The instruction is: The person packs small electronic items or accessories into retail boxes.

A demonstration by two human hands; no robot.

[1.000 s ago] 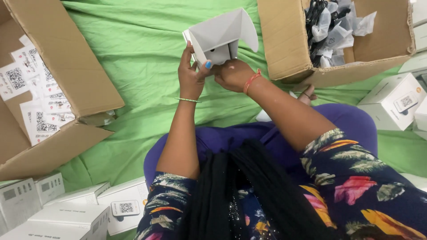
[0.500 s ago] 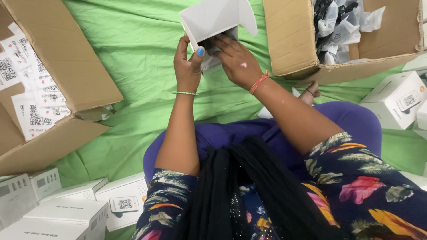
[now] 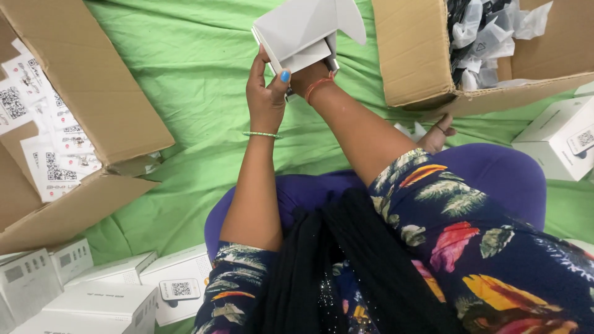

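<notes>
A small white carton [image 3: 297, 28] with its flaps open is held up over the green cloth [image 3: 192, 80]. My left hand [image 3: 267, 93] grips its lower left edge, thumb with a blue nail against the side. My right hand [image 3: 309, 74], with an orange band at the wrist, reaches inside the carton from below; its fingers are hidden by the flap.
A brown box [image 3: 427, 62] of bagged dark parts sits at the upper right. A flattened brown box [image 3: 93, 111] with sheets of code labels [image 3: 43, 148] lies on the left. White boxes are stacked at lower left [image 3: 105, 297] and right [image 3: 557, 139].
The carton has risen and come nearer the camera. My right hand moved from its outside to inside the opening.
</notes>
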